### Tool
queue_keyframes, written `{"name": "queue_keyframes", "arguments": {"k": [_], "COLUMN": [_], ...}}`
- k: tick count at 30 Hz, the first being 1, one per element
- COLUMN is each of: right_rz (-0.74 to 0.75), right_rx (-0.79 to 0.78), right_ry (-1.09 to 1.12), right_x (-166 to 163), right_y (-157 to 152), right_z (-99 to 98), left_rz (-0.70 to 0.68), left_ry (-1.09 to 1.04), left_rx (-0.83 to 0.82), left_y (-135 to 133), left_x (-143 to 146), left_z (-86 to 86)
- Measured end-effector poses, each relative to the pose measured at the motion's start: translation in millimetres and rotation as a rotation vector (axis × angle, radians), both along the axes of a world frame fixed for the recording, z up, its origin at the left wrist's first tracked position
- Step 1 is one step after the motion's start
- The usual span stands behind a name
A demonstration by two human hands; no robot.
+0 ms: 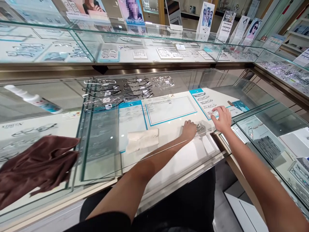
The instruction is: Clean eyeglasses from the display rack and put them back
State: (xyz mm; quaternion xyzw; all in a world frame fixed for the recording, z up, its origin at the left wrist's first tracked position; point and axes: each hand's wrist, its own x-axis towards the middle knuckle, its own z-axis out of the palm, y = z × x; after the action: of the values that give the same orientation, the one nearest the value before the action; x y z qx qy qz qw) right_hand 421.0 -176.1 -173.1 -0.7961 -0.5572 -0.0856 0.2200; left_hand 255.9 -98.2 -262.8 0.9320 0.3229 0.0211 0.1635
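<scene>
Both my arms reach into an open glass display case. My left hand (189, 129) is curled around a pair of thin-framed glasses (199, 127) lying on the white shelf (169, 129). My right hand (222, 118) rests with fingers spread on the blue-edged display tray (205, 100), its fingertips by a pair of glasses (212, 112) in the row there. A white cloth (142, 139) lies on the shelf to the left of my left arm.
Several dark-framed glasses (116, 93) lie in rows at the back left of the case. A brown cloth (36, 164) and a white spray bottle (33, 99) rest on the glass top at left. Further glass counters with glasses and standing cards (205, 19) run behind and right.
</scene>
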Motion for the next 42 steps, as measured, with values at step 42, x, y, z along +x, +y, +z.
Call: {"name": "queue_keyframes", "arguments": {"k": [42], "right_rz": [-0.013], "right_rx": [0.018], "right_ry": [0.016], "right_x": [-4.5], "right_y": [-9.9], "right_z": [3.1], "left_rz": [0.090], "left_ry": [-0.169], "left_rx": [0.048], "left_y": [42.0], "left_x": [33.0], "left_z": [-58.2]}}
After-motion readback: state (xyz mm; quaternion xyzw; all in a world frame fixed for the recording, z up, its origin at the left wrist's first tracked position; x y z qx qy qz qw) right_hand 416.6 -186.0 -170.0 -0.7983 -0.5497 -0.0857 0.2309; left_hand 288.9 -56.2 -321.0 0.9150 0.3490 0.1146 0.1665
